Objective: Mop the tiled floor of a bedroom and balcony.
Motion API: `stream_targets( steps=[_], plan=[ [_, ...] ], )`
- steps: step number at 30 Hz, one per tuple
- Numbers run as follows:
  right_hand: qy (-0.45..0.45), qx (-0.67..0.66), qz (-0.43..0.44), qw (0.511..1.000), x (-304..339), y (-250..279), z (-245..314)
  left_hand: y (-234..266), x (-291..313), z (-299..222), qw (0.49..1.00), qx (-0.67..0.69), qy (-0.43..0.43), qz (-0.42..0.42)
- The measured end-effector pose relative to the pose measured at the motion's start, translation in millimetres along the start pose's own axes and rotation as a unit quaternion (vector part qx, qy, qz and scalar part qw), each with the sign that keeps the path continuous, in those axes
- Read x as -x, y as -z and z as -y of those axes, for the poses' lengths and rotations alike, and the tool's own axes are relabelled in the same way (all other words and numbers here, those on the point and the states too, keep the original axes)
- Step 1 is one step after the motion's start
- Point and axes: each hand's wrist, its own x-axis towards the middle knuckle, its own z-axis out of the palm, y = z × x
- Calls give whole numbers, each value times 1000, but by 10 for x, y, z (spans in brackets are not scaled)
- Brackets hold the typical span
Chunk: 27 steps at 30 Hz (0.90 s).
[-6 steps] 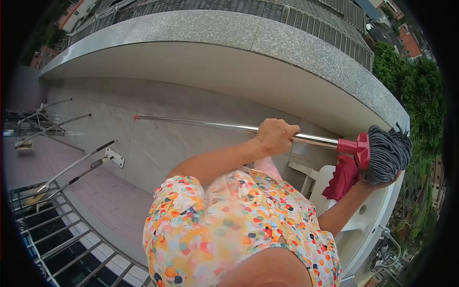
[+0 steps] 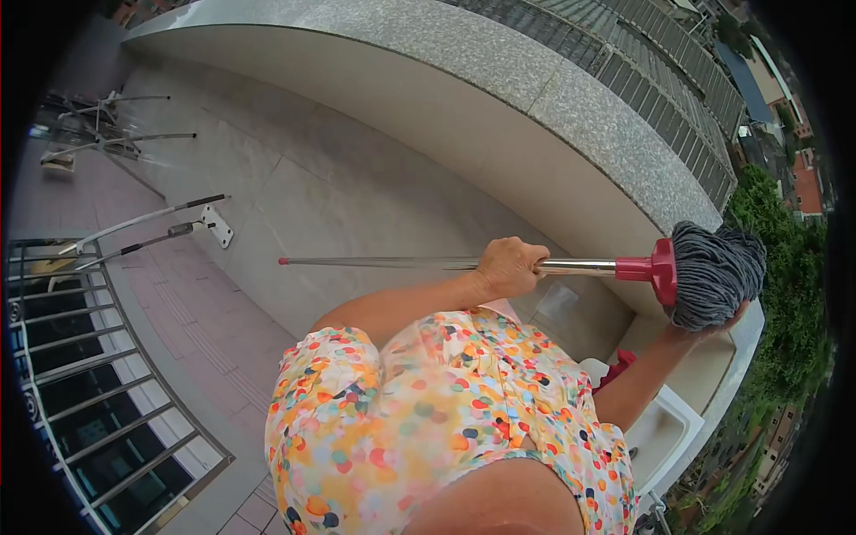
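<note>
A mop (image 2: 571, 267) with a shiny metal pole lies almost level across the view. My left hand (image 2: 513, 267) is closed around the pole. The pole's red-tipped end points left, and a pink-red clamp joins the other end to a bushy grey string head (image 2: 716, 275). Beneath that head is my right hand (image 2: 713, 323), holding the strands from below; its fingers are mostly hidden behind them. A dark red cloth (image 2: 619, 367) shows partly past my right forearm, beside a white sink (image 2: 664, 430).
A granite-topped parapet (image 2: 499, 67) curves along the far side, with rooftops and trees beyond. On the left stand a folding metal rack (image 2: 107, 138) and long-handled poles with a white bracket (image 2: 217, 226). A barred window (image 2: 98, 401) lies at lower left.
My view has turned, so the parapet and sink have shifted in it. The mop pole has swung from slanting to nearly level. Both hands keep their hold.
</note>
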Motion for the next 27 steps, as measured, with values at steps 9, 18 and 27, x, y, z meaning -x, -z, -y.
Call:
stream_targets(
  steps=[9, 18, 27],
  plan=[
    [-11, -26, -42, 999, -64, -323, -540, 196, 194, 292, 993, 36, 109, 3],
    [-35, -59, 2, 998, -336, -521, -580, 225, -68, 359, 997, 16, 58, -53],
    [-46, -21, -6, 999, -322, -642, -548, -187, -67, 506, 983, 146, 112, 5]
  ],
)
